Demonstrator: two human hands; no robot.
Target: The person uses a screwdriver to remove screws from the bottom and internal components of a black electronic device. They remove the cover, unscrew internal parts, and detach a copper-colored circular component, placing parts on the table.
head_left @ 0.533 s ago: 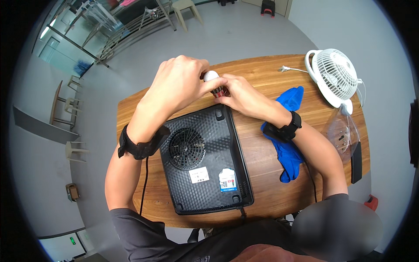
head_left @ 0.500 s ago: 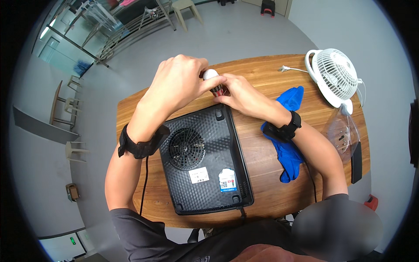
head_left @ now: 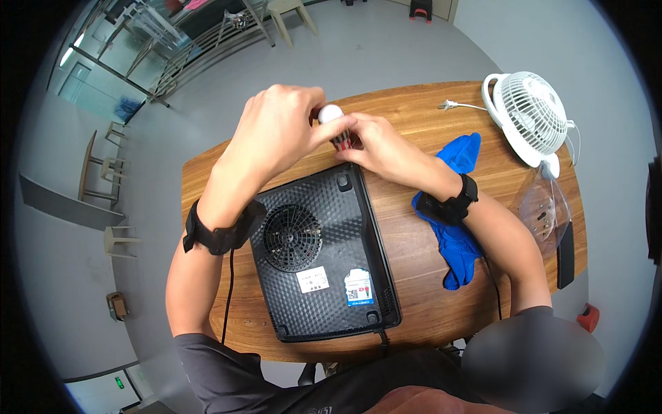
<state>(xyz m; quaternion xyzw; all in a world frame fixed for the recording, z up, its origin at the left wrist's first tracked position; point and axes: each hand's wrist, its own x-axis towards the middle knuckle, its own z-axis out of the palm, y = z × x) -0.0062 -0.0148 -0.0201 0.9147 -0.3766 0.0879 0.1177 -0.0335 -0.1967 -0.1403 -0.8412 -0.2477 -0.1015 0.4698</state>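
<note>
Both my hands meet beyond the far edge of a black flat appliance point(head_left: 324, 241), which looks like an induction cooker lying bottom up. My left hand point(head_left: 283, 124) is closed at the upper part of a small bottle with a white rounded top point(head_left: 331, 114), its thumb reaching across. My right hand point(head_left: 376, 145) grips the bottle's red and black lower part from the right side. Fingers hide much of the bottle. The appliance shows a round fan grille point(head_left: 293, 238), small feet and two stickers. A blue cloth point(head_left: 458, 255) lies partly under my right wrist.
A white fan point(head_left: 531, 114) stands at the table's far right, its plug point(head_left: 448, 105) lying beside it. Nearer are a clear plastic tray point(head_left: 541, 214) with small metal parts and a long black bar point(head_left: 565, 255). The wooden table point(head_left: 407, 269) has a curved edge.
The view has shifted slightly. Both hands keep their hold on the bottle, with only a slight move of the left hand; the appliance and cloth stay in place.
</note>
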